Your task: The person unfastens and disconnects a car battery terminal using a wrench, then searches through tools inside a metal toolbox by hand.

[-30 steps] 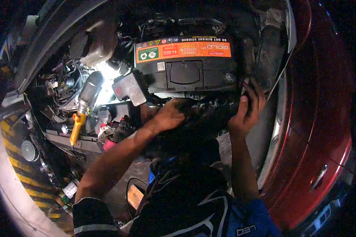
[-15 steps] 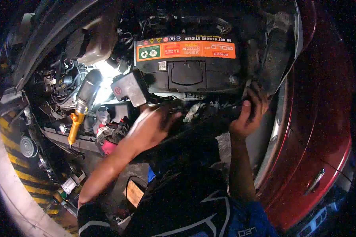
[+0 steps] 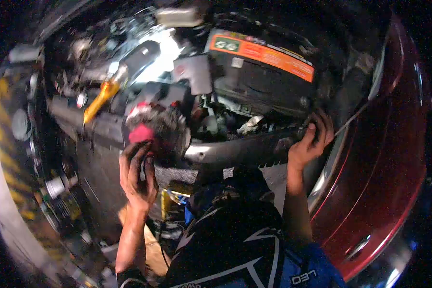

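Note:
In the engine bay sits a black battery (image 3: 264, 79) with an orange label. My left hand (image 3: 138, 175) is at the front edge, its fingers curled against the lower side of a dark bundle of cloth (image 3: 161, 126) with a pink-red part (image 3: 141, 133). Whether the fingers grip the bundle is blurred. To the right of the battery's lower corner, my right hand (image 3: 313, 139) rests near the bay's right edge, fingers apart and slightly bent, with nothing visible in it. A grey box-shaped cover (image 3: 193, 73) lies beside the battery's left end.
A work light with a yellow-orange handle (image 3: 100, 102) shines into the bay at the upper left. A red car panel (image 3: 369, 158) runs along the right. The metal front crossbar (image 3: 225, 150) spans below the battery. Yellow-striped floor (image 3: 15, 192) lies at far left.
My left hand has left the area below the battery and moved left and down to the cloth bundle. My right hand stays near the right edge. The view has shifted and tilted.

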`<state>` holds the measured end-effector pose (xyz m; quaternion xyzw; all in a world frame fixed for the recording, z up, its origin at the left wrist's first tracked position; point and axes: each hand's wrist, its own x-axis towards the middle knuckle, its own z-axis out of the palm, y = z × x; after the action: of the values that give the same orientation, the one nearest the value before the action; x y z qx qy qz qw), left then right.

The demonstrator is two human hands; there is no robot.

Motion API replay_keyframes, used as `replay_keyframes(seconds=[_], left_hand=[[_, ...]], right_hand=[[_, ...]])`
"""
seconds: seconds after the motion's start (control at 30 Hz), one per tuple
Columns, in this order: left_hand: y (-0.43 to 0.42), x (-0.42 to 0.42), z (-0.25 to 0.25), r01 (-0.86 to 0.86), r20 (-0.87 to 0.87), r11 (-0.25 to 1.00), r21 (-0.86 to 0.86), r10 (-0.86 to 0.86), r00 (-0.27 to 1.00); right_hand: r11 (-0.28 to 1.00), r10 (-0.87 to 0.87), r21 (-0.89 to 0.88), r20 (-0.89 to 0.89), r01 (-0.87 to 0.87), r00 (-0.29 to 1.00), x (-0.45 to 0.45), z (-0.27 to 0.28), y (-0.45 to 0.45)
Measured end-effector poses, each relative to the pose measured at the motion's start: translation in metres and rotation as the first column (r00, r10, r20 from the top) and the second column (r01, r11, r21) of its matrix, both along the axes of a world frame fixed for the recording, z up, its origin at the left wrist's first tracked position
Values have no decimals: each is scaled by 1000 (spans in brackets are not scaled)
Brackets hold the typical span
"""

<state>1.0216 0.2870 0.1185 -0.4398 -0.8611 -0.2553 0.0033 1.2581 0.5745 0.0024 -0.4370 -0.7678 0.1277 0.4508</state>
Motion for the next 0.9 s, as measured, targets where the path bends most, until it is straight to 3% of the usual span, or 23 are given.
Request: replay_keyframes(seconds=[0.17, 0.23, 0.3, 0.33, 0.37, 0.4, 0.43, 0.47, 0.53, 0.6, 0.63, 0.73, 0.77, 0.87, 0.9], left_hand=[[-77, 64, -14, -433, 48, 899, -73, 437, 898], [-117, 95, -35, -533, 43, 844, -59, 536, 843], [-160, 132, -47, -622, 91, 756, -203, 647, 757], [-204, 161, -81, -683, 24, 655, -322, 727, 686], [-248, 186, -113, -648, 79, 718, -252, 683, 726], [-271, 212, -132, -702, 171, 652, -286, 756, 632], [-291, 239, -149, -743, 260, 589, -318, 808, 529], [-318, 276, -177, -770, 279, 476, -424, 878, 389], [-371, 364, -240, -713, 286, 251, -655, 955, 74], [-400, 478, -275, -656, 317, 180, -733, 944, -95], [-405, 527, -285, -575, 320, 144, -806, 922, -218], [-393, 636, -304, -422, 345, 125, -898, 796, -498], [-386, 657, -311, -463, 384, 129, -877, 768, -512], [-375, 704, -340, -757, 562, 167, -631, 772, -298], [-357, 684, -308, -788, 510, 88, -609, 804, -305]], right_hand=[[999, 36, -40, -10, -36, 999, 7, -24, 4], [992, 35, -118, -66, -43, 997, 5, -39, 10], [995, 97, -13, 1, -97, 995, 4, -38, 16], [994, 99, 44, 92, -104, 991, 5, -35, 18], [988, 94, 105, 178, -114, 980, 6, -31, 20], [997, 45, 52, 236, -58, 971, 10, -38, 25], [984, 38, 158, 288, -86, 957, 14, -56, 41], [957, 12, 269, 336, -108, 942, 19, -80, 64], [938, 103, 289, 289, -189, 952, 25, -80, 69], [923, 355, 135, 73, -362, 932, 23, -38, 45], [932, 258, 225, 138, -284, 956, 26, -28, 32], [838, 479, 288, 17, -463, 878, 27, -18, -22], [805, 540, 283, 15, -522, 842, 28, -14, -51], [635, 763, 181, 3, -751, 646, 28, -25, -134], [556, 828, 132, -4, -821, 561, 31, -30, -163]])
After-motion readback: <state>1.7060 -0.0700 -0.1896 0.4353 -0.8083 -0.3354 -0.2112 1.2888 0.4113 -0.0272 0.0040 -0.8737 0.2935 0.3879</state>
